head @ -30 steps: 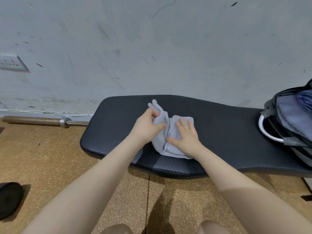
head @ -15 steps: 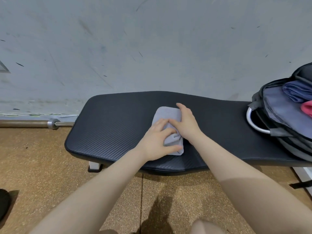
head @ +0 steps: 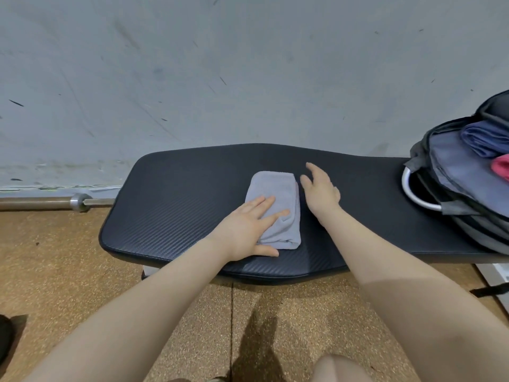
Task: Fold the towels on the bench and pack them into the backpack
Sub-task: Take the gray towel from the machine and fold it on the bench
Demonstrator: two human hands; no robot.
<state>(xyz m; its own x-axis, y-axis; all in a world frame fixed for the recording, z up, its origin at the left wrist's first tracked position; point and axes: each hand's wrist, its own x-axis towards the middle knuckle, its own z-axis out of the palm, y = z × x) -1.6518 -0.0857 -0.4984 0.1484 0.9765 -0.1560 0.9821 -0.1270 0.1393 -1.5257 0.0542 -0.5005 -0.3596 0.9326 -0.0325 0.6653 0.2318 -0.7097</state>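
Observation:
A grey towel [head: 275,194] lies folded into a small rectangle in the middle of the black padded bench [head: 179,199]. My left hand [head: 248,230] rests flat on the towel's near left part, fingers straight. Just right of the towel, my right hand [head: 321,193] hovers with relaxed fingers and holds nothing. The grey backpack [head: 451,172] lies open on the bench's right end. Inside it are a folded blue towel [head: 484,139] and a red towel [head: 502,169].
A barbell bar [head: 49,202] lies on the floor along the wall to the left. A dark round object [head: 4,337] sits at the lower left edge. A white ring [head: 413,194] shows under the backpack. A grey wall stands behind the bench.
The towel went from half lifted to fully folded flat. My left hand now lies open on it. My right hand has come off the towel and moved to its right side.

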